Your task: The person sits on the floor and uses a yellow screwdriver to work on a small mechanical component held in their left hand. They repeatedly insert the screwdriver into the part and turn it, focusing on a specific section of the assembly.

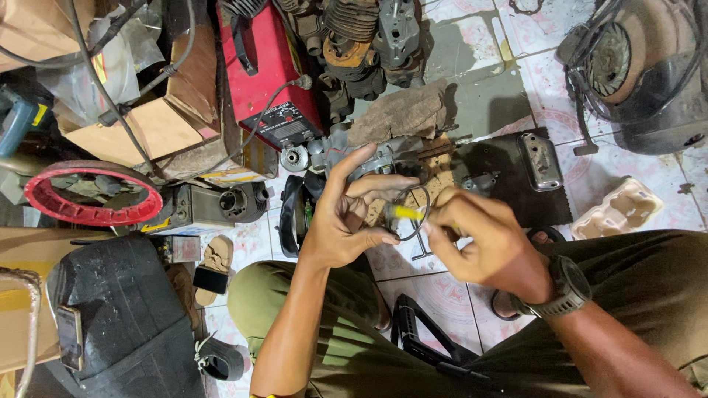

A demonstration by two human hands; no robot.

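My left hand (346, 214) holds a thin black rubber ring (420, 217) between thumb and fingers, raised above the floor. My right hand (483, 239), with a black watch on its wrist, pinches a small yellow tube or tool (405, 213) and touches its tip to the ring. Below the hands, on the tiled floor, lies a grey metal engine part (361, 158) on a dark mat (509, 177). My knees in olive trousers show at the bottom.
A red machine box (269, 74) and several engine cylinders (361, 40) lie at the top. A red ring (92, 193) and cardboard boxes sit left. A black case (125, 317) is at bottom left, a fan housing (641, 66) top right, an egg carton piece (627, 210) right.
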